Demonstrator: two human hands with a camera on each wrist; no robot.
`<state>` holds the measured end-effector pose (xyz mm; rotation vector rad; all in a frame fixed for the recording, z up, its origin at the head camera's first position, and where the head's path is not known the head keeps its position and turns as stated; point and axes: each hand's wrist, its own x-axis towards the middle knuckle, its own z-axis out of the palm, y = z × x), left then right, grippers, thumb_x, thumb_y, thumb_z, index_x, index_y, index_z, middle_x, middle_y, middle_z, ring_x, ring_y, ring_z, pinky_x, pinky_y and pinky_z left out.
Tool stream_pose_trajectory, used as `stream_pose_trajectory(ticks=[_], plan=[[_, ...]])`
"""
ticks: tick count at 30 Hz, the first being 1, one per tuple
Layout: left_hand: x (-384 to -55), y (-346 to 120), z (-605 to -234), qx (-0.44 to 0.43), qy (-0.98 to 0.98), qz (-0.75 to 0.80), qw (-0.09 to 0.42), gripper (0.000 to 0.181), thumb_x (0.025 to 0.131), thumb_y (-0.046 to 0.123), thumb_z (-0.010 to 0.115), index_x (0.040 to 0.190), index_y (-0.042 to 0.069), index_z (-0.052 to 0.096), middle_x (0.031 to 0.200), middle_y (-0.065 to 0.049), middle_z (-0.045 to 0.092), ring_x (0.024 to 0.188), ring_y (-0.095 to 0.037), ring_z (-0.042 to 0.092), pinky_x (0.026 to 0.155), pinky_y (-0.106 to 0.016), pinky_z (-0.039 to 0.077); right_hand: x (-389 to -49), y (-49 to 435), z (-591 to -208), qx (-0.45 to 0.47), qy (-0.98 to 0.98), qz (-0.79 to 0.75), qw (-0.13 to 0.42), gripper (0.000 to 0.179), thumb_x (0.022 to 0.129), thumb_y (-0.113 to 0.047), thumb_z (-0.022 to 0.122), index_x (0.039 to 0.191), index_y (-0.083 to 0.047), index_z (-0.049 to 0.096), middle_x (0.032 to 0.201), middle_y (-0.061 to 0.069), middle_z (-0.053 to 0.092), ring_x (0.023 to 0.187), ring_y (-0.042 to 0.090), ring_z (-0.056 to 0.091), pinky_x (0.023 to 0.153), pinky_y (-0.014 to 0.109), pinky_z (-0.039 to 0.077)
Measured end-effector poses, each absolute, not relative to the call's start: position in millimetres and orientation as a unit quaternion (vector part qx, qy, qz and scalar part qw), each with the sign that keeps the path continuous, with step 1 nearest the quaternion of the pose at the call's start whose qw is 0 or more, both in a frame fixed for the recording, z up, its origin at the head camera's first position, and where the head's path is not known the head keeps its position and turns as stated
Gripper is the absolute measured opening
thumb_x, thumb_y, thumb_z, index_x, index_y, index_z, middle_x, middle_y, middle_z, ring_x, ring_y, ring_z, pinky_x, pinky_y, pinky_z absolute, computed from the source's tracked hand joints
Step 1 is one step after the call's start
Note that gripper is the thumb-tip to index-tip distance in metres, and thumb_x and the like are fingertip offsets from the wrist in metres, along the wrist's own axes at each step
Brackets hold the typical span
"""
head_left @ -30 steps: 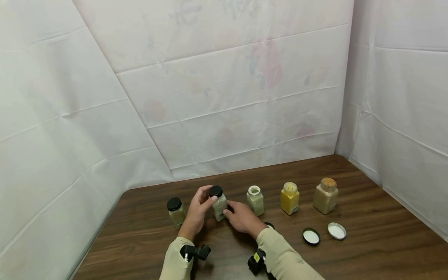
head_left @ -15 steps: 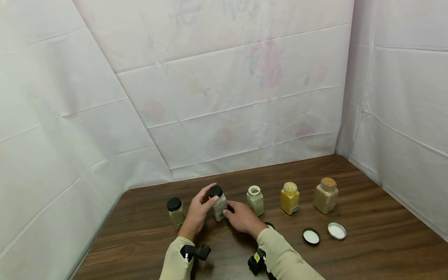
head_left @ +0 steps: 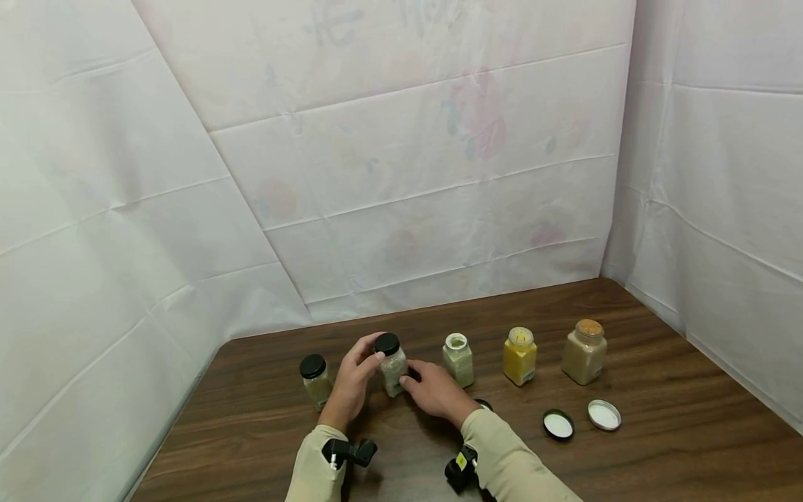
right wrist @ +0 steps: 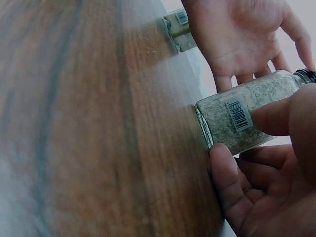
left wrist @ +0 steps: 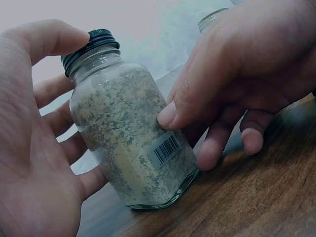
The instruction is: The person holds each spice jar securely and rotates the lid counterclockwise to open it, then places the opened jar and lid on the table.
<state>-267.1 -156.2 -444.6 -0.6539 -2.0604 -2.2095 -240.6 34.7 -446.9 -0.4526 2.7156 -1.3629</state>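
Note:
A clear glass spice jar (head_left: 393,373) with a flaky grey-green filling and a barcode label stands at the tabletop between both hands. Its black screw lid (head_left: 387,344) is on. My left hand (head_left: 353,380) holds the lid, thumb on the near side and fingers behind it. My right hand (head_left: 435,390) grips the jar's lower body; its thumb (left wrist: 169,114) presses near the barcode and the other fingers go behind the glass. Whether the jar's base fully touches the table cannot be made out.
Left of the hands stands another black-lidded jar (head_left: 316,380). To the right are open jars: pale green (head_left: 459,362), yellow (head_left: 519,359) and tan (head_left: 583,355). Two lids (head_left: 558,424) lie upturned before them; another lid (head_left: 484,404) is partly behind my right wrist. White cloth (head_left: 414,174) hangs behind.
My left thumb and fingers shift slightly around the lid, lifting a little and then settling back. The jar and my right hand stay in place.

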Motion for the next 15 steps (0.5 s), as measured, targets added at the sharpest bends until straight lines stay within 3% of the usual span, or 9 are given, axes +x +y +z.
stream_pose_trajectory(ticks=[8, 15], plan=[[-266.8, -156.4, -444.7, -0.192, -0.657, -0.729, 0.025, 0.041, 0.098, 0.007, 0.060, 0.136, -0.005, 0.049, 0.114, -0.005, 0.062, 0.101, -0.017, 0.056, 0.083, -0.033, 0.046, -240.9, 34.9, -447.0, -0.150, 0.881, -0.446, 0.036, 0.050, 0.104, -0.028, 0.055, 0.146, -0.001, 0.049, 0.144, 0.019, 0.052, 0.133, 0.036, 0.048, 0.105, 0.055, 0.039], [-266.9, -158.1, -444.4, -0.230, -0.684, -0.692, 0.015, 0.048, 0.101, 0.013, 0.059, 0.146, 0.002, 0.048, 0.131, -0.010, 0.057, 0.115, -0.017, 0.056, 0.097, -0.033, 0.043, -242.1, 35.8, -449.6, -0.156, 0.882, -0.444, 0.036, 0.051, 0.104, -0.029, 0.055, 0.146, 0.000, 0.049, 0.144, 0.019, 0.052, 0.133, 0.037, 0.048, 0.105, 0.055, 0.039]])
